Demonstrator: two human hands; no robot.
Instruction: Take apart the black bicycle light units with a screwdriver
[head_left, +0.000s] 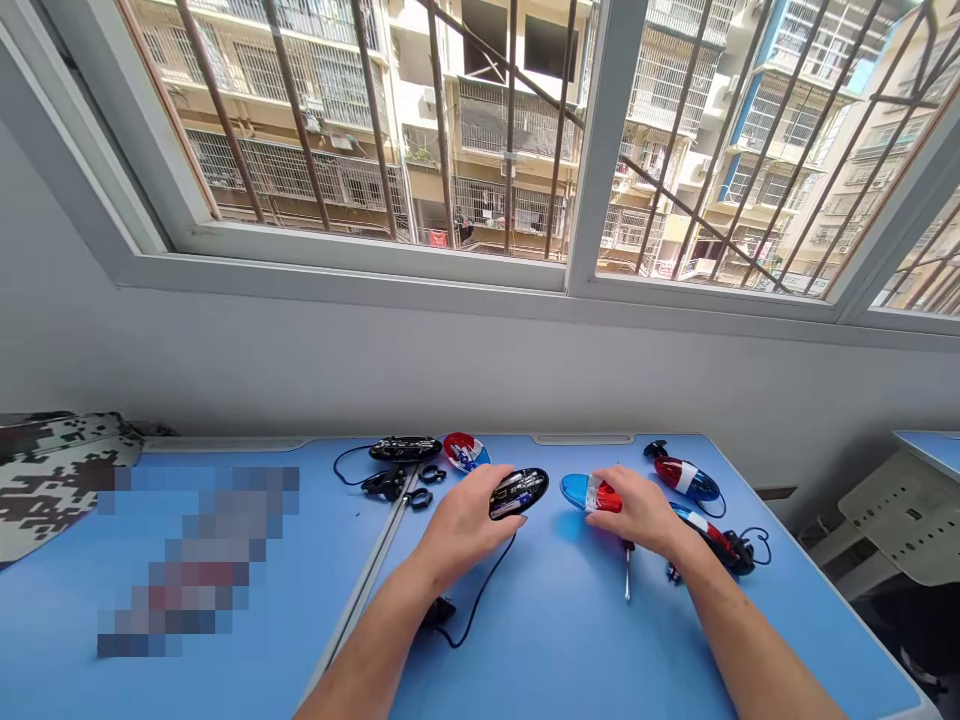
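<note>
Single head-worn camera looking forward and down over blue laminate desk (570, 640), close above left hand (465, 525) and right hand (637, 510); lens facing pale grey wall (450, 370) and white-framed barred window (604, 150); no second view sharing scene.

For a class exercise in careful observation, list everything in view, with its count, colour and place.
Desks: two, blue tops, side by side under the window.
Bullet-shaped lamps: four, red, white and blue, on the right desk, one in the right hand.
Oval casings: two, black, one at the far desk edge, one in the left hand.
Clamp pieces: several, black, beside the seam between the desks.
Screwdriver: one, dark handle, below the right hand.
Camouflage cloth: one, dark and pale patches, far left.
Barred window: one, white frame, ahead.
Left hand: one, holding a casing.
Right hand: one, holding a lamp.
</note>
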